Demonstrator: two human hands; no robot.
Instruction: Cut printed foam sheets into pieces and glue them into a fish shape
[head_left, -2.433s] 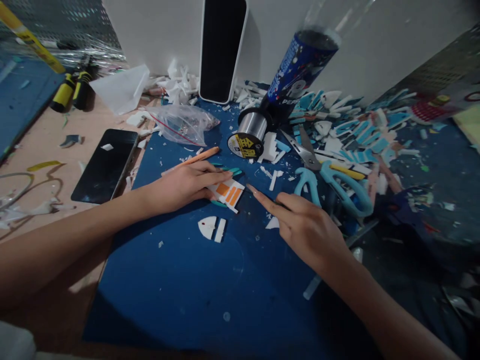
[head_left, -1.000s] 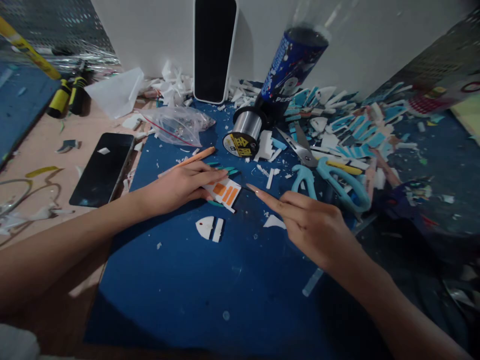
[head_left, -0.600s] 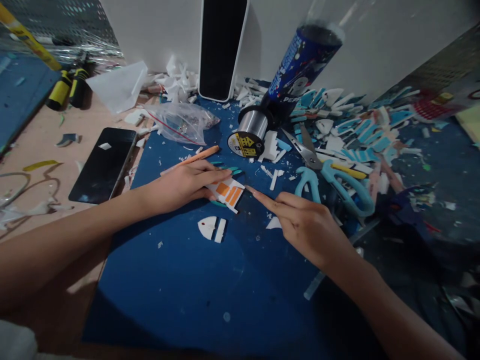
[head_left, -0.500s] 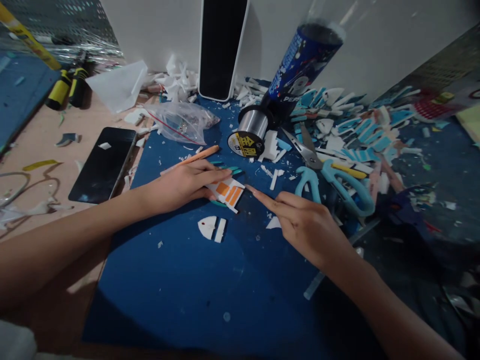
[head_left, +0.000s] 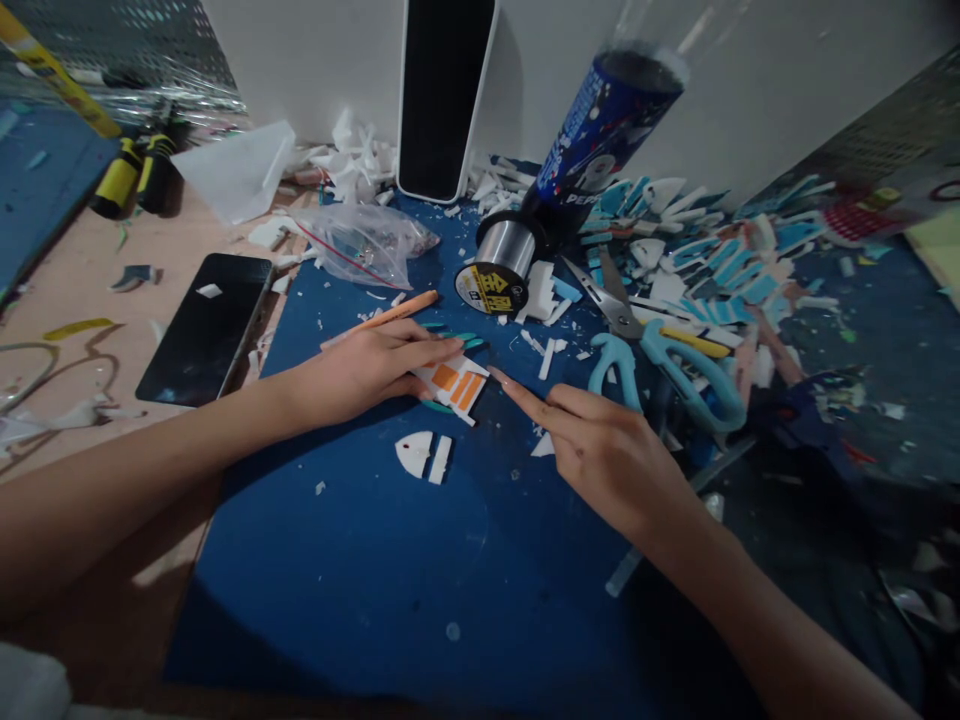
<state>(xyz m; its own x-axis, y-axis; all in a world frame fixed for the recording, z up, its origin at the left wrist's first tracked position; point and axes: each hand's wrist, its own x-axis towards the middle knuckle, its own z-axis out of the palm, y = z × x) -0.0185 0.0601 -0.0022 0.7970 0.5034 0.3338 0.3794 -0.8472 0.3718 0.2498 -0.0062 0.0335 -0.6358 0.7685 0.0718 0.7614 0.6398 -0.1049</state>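
Observation:
My left hand (head_left: 390,362) grips a white and orange piece (head_left: 456,385) over the blue mat (head_left: 375,580), with teal parts showing behind and below it. My right hand (head_left: 577,425) is closed, its index finger stretched toward the piece's right edge. A small dark tip shows at that fingertip; the rest of what the hand holds is hidden. Just below the piece lie a rounded white part (head_left: 414,454) and a narrow white strip (head_left: 441,460). An orange stick (head_left: 409,308) lies behind my left hand.
A wire spool (head_left: 499,270) and a tilted blue bottle (head_left: 600,130) stand behind. Blue-handled scissors (head_left: 690,375) and foam scraps (head_left: 735,265) lie right. A phone (head_left: 206,330) rests left; another (head_left: 442,100) stands upright beyond a plastic bag (head_left: 367,245).
My right hand has shifted slightly left, its fingertip now closer to the piece's edge. My left hand and the piece look the same.

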